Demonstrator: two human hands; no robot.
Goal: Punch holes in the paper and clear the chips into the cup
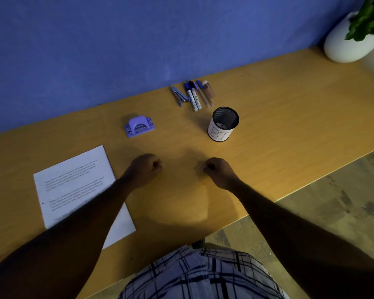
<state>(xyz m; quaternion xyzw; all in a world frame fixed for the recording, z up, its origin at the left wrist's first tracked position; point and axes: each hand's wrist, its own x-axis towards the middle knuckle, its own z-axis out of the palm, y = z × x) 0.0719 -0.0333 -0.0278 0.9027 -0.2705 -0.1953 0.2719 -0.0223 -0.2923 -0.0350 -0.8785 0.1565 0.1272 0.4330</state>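
At centre frame, the left hand [146,169] and right hand [216,171] are resting on the table [268,117], both clenched, fingers curled under, with nothing visible in either. The paper [73,184] is lying flat at lower left, with the left forearm crossing over it. The hole punch [139,126] is sitting above the left hand, apart from the sheet. The mesh cup [224,126] is standing upright above the right hand. A dark dot near the sheet's left margin may be a hole; it is too small to tell. The step in hand is judged to be bringing sheet and punch together. This calls for feeding the paper's edge squarely and fully into the slot, steadying it with one hand and pressing the lever with the other.
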